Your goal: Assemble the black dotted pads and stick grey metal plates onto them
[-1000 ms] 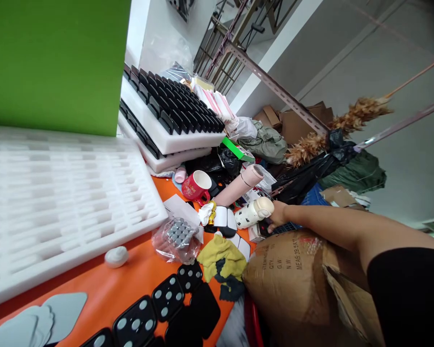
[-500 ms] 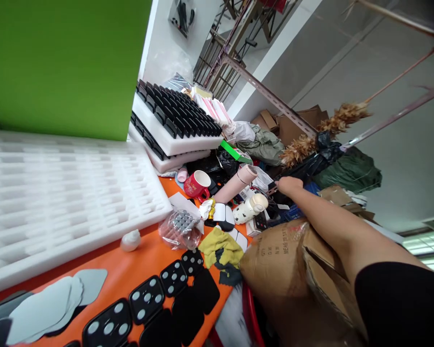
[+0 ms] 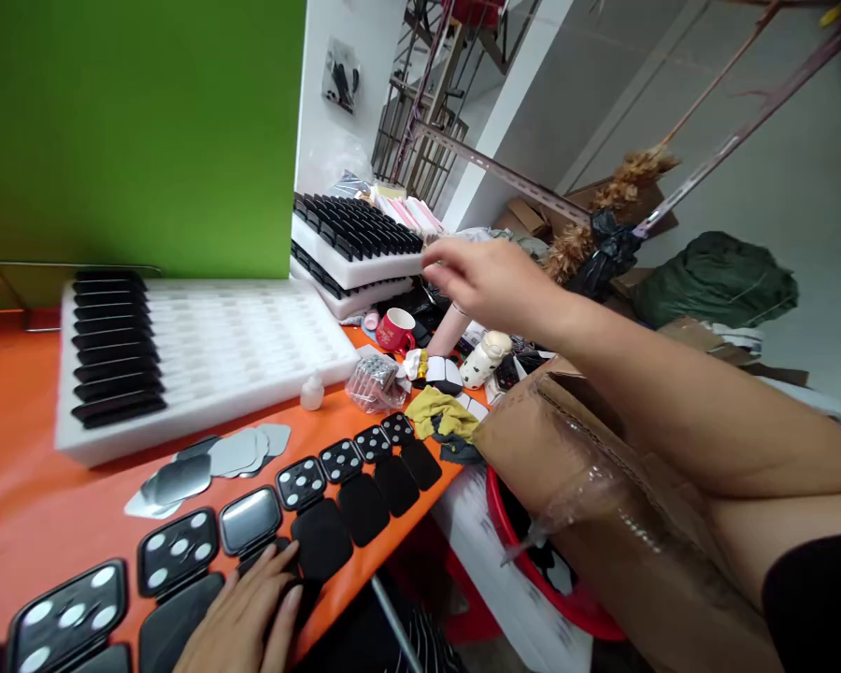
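Observation:
My left hand (image 3: 249,612) lies with fingers stretched over the dark lower half of a hinged black compact at the table's front edge. That compact's upper half holds a shiny mirror plate (image 3: 250,520). Beside it runs a row of opened black compacts, their upper halves dotted with pale round spots, such as this dotted compact (image 3: 301,483). Loose mirror plates (image 3: 235,452) lie in an overlapping pile behind the row. My right hand (image 3: 473,271) is raised over the clutter at the back, fingers loosely bent and apart, with nothing visible in them.
A white foam rack (image 3: 210,341) holds black pieces at its left end. Stacked foam trays (image 3: 364,271) stand farther back. A small bottle (image 3: 312,393), red mug (image 3: 396,329), yellow cloth (image 3: 440,411) and spotted bottle (image 3: 487,358) crowd the table. At right stands a cardboard box (image 3: 533,421).
My right hand has come back left and up from the far clutter. The view has swung left, bringing my left hand and more of the compact row into sight.

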Demonstrator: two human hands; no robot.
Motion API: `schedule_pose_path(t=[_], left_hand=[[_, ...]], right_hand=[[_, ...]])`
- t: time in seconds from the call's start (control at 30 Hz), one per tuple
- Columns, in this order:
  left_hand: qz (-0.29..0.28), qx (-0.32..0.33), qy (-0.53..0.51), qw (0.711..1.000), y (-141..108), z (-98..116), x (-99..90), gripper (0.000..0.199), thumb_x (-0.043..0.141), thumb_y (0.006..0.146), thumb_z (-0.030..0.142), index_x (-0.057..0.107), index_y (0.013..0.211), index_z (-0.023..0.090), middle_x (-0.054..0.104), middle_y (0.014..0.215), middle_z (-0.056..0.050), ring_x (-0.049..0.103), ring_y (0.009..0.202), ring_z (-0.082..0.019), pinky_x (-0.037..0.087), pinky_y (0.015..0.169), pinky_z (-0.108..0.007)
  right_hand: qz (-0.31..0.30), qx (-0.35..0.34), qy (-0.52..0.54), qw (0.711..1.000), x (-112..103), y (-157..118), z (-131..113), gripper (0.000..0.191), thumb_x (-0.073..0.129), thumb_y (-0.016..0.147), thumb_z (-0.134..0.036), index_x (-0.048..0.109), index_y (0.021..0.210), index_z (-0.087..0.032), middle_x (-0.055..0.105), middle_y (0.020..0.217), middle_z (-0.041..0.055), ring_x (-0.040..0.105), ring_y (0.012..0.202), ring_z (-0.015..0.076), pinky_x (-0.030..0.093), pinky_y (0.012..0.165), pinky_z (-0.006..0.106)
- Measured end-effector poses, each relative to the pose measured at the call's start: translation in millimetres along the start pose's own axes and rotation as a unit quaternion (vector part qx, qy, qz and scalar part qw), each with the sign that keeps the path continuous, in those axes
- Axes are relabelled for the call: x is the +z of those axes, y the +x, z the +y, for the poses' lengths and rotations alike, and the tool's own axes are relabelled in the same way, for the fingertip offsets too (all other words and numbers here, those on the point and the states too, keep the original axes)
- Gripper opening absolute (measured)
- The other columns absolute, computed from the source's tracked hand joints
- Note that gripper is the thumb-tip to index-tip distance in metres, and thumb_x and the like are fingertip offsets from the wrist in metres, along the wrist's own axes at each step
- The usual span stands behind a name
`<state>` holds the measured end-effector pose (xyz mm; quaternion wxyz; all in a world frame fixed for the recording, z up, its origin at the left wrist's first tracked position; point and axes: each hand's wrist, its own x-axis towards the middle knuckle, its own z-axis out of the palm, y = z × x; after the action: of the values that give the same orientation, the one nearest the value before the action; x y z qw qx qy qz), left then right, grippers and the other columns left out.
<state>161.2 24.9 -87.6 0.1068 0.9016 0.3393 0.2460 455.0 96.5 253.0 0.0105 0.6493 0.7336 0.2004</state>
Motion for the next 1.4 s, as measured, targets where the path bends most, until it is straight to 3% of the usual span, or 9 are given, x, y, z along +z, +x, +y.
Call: schedule_pose_path(t=[0.07,0.2,0.3,0.4,0.53,0.67,0.97,1.3,1.4], left_hand=[[-0.01,-0.026,-0.002,1.0,3,8,-8.1,0.028,0.046,0.08,0.043,0.062,0.097,0.027,0.064,0.115,-0.002,0.06,0.103,-0.025,0.052,0.084,-0.046],[-0.033,-0.063,-0.025,0.997,5,23,-19.3,0.027,0.044,0.083,0.038,0.062,0.098,0.024,0.064,0.114,-0.004,0.057,0.109,-0.025,0.047,0.092,-0.048],[-0.05,-0.088,-0.062,0.993,3,29,-24.6,0.027,0.038,0.087,0.031,0.059,0.101,0.021,0.061,0.119,-0.006,0.052,0.115,-0.024,0.043,0.096,-0.049],[-0.048,-0.113,-0.067,0.99,4,33,-28.6,0.025,0.037,0.088,0.027,0.058,0.101,0.022,0.062,0.118,-0.003,0.05,0.117,-0.021,0.04,0.1,-0.046],[-0.047,-0.133,-0.08,0.987,6,37,-31.8,0.023,0.039,0.087,0.024,0.058,0.099,0.022,0.062,0.117,-0.003,0.051,0.116,-0.021,0.04,0.1,-0.046],[-0.052,-0.137,-0.095,0.985,7,37,-33.6,0.024,0.039,0.086,0.022,0.057,0.103,0.022,0.061,0.118,-0.003,0.05,0.117,-0.021,0.039,0.101,-0.045],[-0.061,-0.144,-0.116,0.981,8,36,-33.6,0.026,0.04,0.085,0.02,0.055,0.106,0.022,0.06,0.12,-0.005,0.053,0.113,-0.02,0.039,0.101,-0.045],[-0.073,-0.125,-0.1,0.984,11,36,-31.4,0.03,0.04,0.086,0.019,0.051,0.114,0.02,0.059,0.121,-0.008,0.052,0.115,-0.022,0.039,0.1,-0.047],[-0.066,-0.122,-0.093,0.986,10,37,-31.0,0.03,0.04,0.085,0.019,0.052,0.113,0.02,0.06,0.119,-0.007,0.052,0.114,-0.022,0.04,0.099,-0.047]], right_hand=[[-0.014,-0.109,0.047,0.993,1,3,-48,0.03,0.034,0.093,-0.034,0.056,0.109,-0.02,0.062,0.098,0.0038,0.054,0.089,0.0175,0.036,0.076,0.03],[-0.075,-0.314,0.112,0.94,29,17,-123,0.024,0.039,0.092,-0.025,0.059,0.101,-0.017,0.059,0.1,0.0068,0.052,0.091,0.0181,0.037,0.078,0.032],[-0.107,-0.363,0.168,0.91,62,11,-165,0.023,0.041,0.09,-0.022,0.061,0.101,-0.017,0.061,0.099,0.0082,0.052,0.092,0.0185,0.039,0.079,0.032],[-0.127,-0.347,0.239,0.898,102,-13,-188,0.025,0.041,0.089,-0.018,0.062,0.102,-0.018,0.063,0.1,0.0063,0.052,0.095,0.0178,0.04,0.083,0.031],[-0.157,-0.304,0.27,0.9,151,-52,-195,0.029,0.043,0.086,-0.015,0.062,0.107,-0.019,0.063,0.11,0.0044,0.05,0.104,0.0192,0.04,0.09,0.033],[-0.175,-0.281,0.283,0.9,176,-70,-198,0.033,0.045,0.085,-0.019,0.06,0.114,-0.021,0.058,0.121,0.0024,0.042,0.117,0.0204,0.033,0.099,0.037],[-0.222,-0.364,0.259,0.867,194,-70,-205,0.041,0.034,0.091,-0.02,0.044,0.13,-0.018,0.039,0.138,0.0043,0.038,0.125,0.0162,0.033,0.103,0.033],[-0.216,-0.339,0.201,0.894,202,-66,-221,0.035,0.042,0.089,-0.023,0.052,0.121,-0.014,0.043,0.135,0.0083,0.046,0.119,0.0223,0.026,0.106,0.044],[-0.199,-0.344,0.198,0.896,200,-64,-222,0.034,0.039,0.09,-0.021,0.053,0.12,-0.013,0.045,0.134,0.0086,0.046,0.118,0.0207,0.026,0.106,0.042]])
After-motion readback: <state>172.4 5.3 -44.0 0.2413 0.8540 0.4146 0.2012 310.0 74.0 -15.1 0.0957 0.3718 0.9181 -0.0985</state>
